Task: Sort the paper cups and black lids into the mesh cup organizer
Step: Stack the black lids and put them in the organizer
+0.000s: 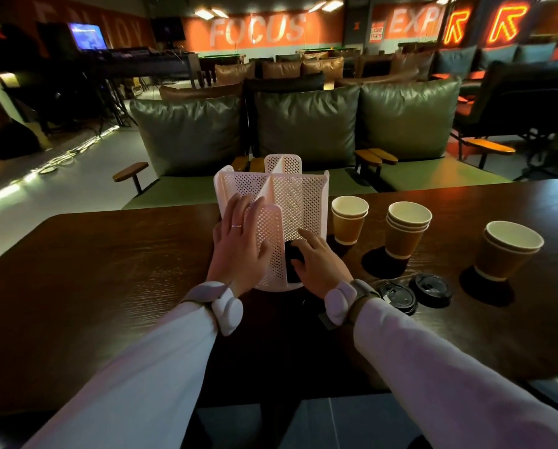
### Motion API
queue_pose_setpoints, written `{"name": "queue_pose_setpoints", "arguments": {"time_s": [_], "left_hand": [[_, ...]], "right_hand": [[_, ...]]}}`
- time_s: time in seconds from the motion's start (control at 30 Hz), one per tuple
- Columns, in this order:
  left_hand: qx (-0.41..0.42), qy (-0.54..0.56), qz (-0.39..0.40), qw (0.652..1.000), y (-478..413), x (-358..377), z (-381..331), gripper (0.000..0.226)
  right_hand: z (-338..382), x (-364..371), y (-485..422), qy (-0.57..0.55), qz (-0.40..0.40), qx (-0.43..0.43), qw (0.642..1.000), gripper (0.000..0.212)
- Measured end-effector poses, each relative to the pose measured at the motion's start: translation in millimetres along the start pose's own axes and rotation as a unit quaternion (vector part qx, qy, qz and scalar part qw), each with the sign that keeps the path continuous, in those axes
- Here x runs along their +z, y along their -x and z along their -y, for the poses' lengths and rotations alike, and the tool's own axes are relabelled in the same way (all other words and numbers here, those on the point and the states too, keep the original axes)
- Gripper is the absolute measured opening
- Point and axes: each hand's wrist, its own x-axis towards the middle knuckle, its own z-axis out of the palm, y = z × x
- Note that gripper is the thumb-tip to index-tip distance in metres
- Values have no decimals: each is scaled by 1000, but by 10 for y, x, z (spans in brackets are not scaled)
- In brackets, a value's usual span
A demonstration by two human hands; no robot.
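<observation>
Since the head view is all there is, here goes: the left hand [238, 251] lies flat, fingers straight, against the near-left wall of the mesh organizer [303, 196]. My guess is it's just bracing the thing so it doesn't skid while the other hand loads it. The right hand [320, 264] has its fingers curled over a black lid [293, 252], gripping it right at the organizer's near-right slot (there might be more lids under it, too murky to count). The organizer stands upright mid-way along the dark table [109, 270]. It's white plastic with diamond-shaped holes and dividers fanning out from a centre spine, so it's probably light and easy to tip. Off to its right stand three stacks of brown paper cups with pale insides, well apart from each other: the nearest stack [349, 218] just beside the organizer, the middle stack [407, 228], and the far stack [511, 251]. One loose lid [397, 298] and a second loose lid [433, 290] lie flat near the right wrist, side by side. No cups are in yet that I can see, so I'd call it early days.
</observation>
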Motion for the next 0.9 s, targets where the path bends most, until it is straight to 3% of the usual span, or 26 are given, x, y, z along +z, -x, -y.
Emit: {"name": "queue_pose_setpoints", "arguments": {"time_s": [0.13,0.4,0.47,0.6,0.77,0.9], "left_hand": [[-10,-4,13,1000,14,-7,-58,90],[-29,-4,19,999,56,-72,-213,96],[-37,14,-12,999,181,-26,-331,89],[-30,27,-71,997,468,202,-533,53],[-21,139,133,981,765,575,-577,44],[-68,141,208,966,982,816,-528,67]], "right_hand": [[-30,-110,169,-12,-14,-3,1000,41],[-136,-328,519,-17,-28,8,999,35],[-166,-363,623,-15,-30,18,999,36],[-206,-344,817,-22,-13,26,999,36],[-227,-139,1120,-42,-3,8,999,35],[-276,67,1283,-46,4,24,999,49]]}}
